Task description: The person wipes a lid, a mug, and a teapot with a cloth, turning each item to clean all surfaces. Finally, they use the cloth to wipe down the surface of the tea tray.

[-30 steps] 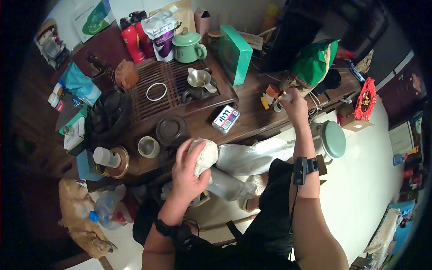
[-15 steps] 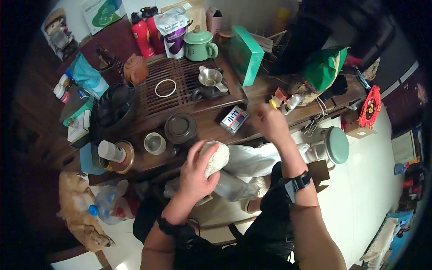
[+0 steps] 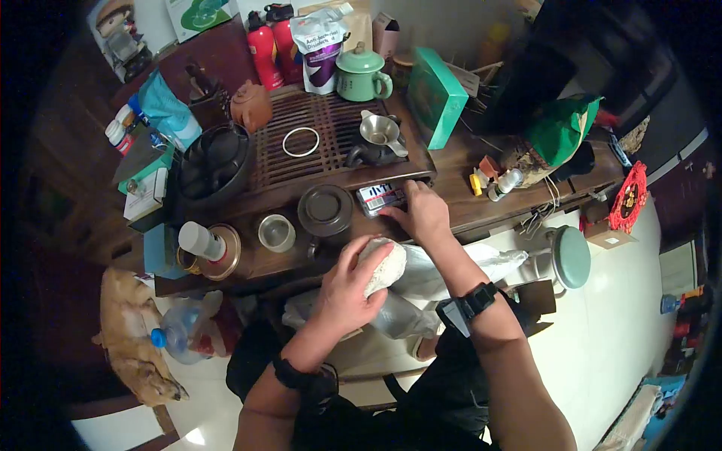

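Observation:
My left hand [image 3: 350, 293] is wrapped round a white, rough-textured ball [image 3: 386, 268] just off the table's front edge. On the dark wooden table, my right hand [image 3: 423, 214] grips the right end of a small box [image 3: 376, 198] with printed characters, thumb at its front and fingers behind. Left of this box sits a dark round lidded pot [image 3: 325, 210], and beside that a small cup [image 3: 276, 233]. Behind the box is a slatted tea tray [image 3: 331, 120] carrying a metal strainer [image 3: 380, 130] and a white ring [image 3: 301, 141].
A green lidded mug [image 3: 361, 75] and a green box [image 3: 436, 98] stand at the back. White plastic bags [image 3: 466, 267] hang below the table's front edge. A stool [image 3: 571, 257] is at the right. A dog [image 3: 131, 331] lies on the floor at the left.
My right hand has come left and taken hold of the small box, which has shifted left and turned. My left hand still holds the white ball. The view has shifted slightly.

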`<act>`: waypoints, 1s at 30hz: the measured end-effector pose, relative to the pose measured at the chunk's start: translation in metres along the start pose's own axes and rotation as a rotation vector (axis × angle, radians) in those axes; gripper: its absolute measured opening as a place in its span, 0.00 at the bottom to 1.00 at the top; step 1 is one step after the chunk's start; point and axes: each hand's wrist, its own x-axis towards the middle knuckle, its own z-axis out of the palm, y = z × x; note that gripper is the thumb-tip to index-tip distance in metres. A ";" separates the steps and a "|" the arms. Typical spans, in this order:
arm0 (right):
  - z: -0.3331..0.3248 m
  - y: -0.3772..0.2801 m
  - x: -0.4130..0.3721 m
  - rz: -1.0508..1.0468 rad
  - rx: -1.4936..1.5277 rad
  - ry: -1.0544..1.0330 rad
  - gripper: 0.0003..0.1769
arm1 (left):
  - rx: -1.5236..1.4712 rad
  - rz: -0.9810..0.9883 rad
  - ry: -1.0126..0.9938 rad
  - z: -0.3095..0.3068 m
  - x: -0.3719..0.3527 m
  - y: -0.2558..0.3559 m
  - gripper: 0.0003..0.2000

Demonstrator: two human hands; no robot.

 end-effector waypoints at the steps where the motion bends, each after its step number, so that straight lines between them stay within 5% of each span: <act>1: 0.001 -0.004 0.002 -0.008 -0.013 0.003 0.33 | -0.008 0.005 0.005 0.000 0.000 0.000 0.33; 9: -0.027 -0.031 0.008 0.096 0.222 -0.098 0.28 | -0.013 0.026 0.027 -0.004 -0.002 -0.001 0.34; 12: -0.039 -0.048 0.002 -0.191 0.654 0.116 0.32 | -0.058 0.092 -0.045 -0.006 -0.004 -0.001 0.34; 14: -0.033 -0.055 0.004 -0.376 0.799 0.053 0.45 | -0.097 0.200 -0.032 -0.006 -0.005 0.004 0.33; 20: -0.019 -0.074 0.004 -0.527 0.665 0.047 0.53 | -0.173 0.401 0.071 0.000 -0.008 0.013 0.29; 30: -0.047 -0.071 -0.004 -0.494 0.715 0.016 0.46 | -0.117 0.407 0.182 0.001 -0.009 0.013 0.28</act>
